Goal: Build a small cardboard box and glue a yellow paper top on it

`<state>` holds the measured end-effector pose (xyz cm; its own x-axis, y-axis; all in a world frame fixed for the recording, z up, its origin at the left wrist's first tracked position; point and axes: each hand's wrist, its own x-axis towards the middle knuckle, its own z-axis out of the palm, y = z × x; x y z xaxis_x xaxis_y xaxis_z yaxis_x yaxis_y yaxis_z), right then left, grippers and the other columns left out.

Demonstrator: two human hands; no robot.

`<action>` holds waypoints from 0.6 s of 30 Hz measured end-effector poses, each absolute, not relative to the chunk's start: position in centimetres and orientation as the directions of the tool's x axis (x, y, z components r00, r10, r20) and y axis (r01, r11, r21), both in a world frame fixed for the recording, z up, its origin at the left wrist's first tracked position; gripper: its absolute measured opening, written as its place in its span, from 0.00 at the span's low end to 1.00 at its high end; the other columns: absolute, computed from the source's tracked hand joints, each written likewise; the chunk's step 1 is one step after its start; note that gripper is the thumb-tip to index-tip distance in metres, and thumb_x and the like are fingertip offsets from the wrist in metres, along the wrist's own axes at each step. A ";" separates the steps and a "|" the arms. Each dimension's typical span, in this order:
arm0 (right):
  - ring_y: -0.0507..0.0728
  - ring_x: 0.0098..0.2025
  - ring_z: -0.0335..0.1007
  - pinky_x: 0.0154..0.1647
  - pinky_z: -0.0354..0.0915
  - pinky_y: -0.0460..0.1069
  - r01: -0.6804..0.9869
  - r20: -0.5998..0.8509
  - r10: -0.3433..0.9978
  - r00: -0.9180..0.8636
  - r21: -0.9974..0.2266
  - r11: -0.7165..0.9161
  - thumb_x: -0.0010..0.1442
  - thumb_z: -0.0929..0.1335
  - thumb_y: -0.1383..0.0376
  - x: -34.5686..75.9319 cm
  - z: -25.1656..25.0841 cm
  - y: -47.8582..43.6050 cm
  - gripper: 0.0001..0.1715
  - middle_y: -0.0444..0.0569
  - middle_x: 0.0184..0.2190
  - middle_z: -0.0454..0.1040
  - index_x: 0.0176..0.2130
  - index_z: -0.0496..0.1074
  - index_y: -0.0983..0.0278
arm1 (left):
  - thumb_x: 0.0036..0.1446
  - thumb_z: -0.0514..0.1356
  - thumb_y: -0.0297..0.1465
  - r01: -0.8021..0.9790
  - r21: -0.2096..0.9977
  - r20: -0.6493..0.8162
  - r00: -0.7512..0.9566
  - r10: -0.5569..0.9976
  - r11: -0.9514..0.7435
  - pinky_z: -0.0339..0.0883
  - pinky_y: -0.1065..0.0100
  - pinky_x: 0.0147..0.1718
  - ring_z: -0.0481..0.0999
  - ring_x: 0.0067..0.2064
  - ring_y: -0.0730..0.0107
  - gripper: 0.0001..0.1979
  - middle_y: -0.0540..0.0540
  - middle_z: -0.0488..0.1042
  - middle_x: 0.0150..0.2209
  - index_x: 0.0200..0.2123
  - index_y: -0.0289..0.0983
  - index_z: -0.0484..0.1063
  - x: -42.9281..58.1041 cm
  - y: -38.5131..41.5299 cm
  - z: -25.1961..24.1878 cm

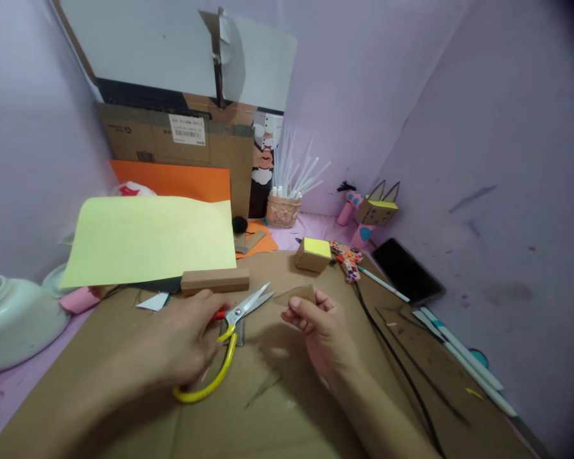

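My left hand (186,338) is closed at the red handle of a pair of scissors (239,312). The other handle is yellow and loops toward me. The metal blades stand slightly apart and point up and right, toward my other hand. Between thumb and fingers, my right hand (323,325) pinches a small pointed piece of cardboard (299,296). Its narrow tip faces the scissor blades without touching them. Beneath the scissors a small dark grey object (240,333) is partly covered. Just behind my left hand lies a long folded cardboard strip (215,280).
A large cardboard sheet (277,421) covers the table. Farther back are a yellow-topped cardboard box (314,255), a patterned glue gun (349,260) with a black cable, a phone (406,271), yellow paper (153,239) and a basket (283,211) of glue sticks. White sticks (469,357) lie right.
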<state>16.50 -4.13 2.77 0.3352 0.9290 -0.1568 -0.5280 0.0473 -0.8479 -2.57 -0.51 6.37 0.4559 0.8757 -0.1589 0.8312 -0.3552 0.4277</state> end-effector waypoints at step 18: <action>0.47 0.18 0.65 0.23 0.69 0.43 -0.596 -0.116 0.894 0.433 -0.781 0.188 0.29 0.77 0.68 18.0 4.3 -3.8 0.14 0.38 0.16 0.70 0.19 0.71 0.66 | 0.40 0.54 0.27 0.725 0.652 -0.058 0.338 0.939 -0.221 0.66 0.67 0.34 0.75 0.39 0.59 0.26 0.48 0.76 0.35 0.47 0.42 0.64 -2.6 -0.4 6.9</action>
